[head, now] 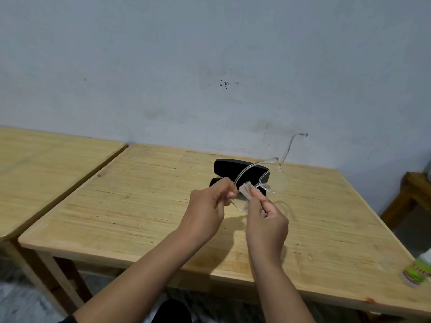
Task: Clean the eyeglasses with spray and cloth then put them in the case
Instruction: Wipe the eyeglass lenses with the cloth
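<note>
- Clear-framed plastic eyeglasses (258,183) are held up over the light wooden table (140,217), just in front of the case, w/ both temple arms unfolded and pointing away toward the wall.
- Left hand (205,213): fingers curled, pinching the frame at the near lens/hinge end. Firm hold, not loose.
- Right hand (265,220): thumb and fingers pinched on a small pale beige cleaning cloth (247,188), which is pressed onto the lens nearest the left hand.
- Black hard-shell glasses case (240,171) sits on the table behind the hands, lid up, i.e. open and ready. Nothing seen inside it, though the hands cover part of it.
- Small spray bottle w/ green label (417,273) is at the table's near right corner, well apart from the hands, seemingly lying on its side. Cut off by the frame edge, so cap and nozzle can't be made out.
- Judgement: spray step prob. done, since the bottle is set aside and the cloth is at work; can't see wetness on the lenses to confirm.
- Current step: wiping, approx. mid-task. Cloth is on one lens only; the far lens has no cloth on it.
- Left to do: wipe the other lens (maybe both faces), fold the temple arms, lay the glasses in the case, close the lid.
</note>
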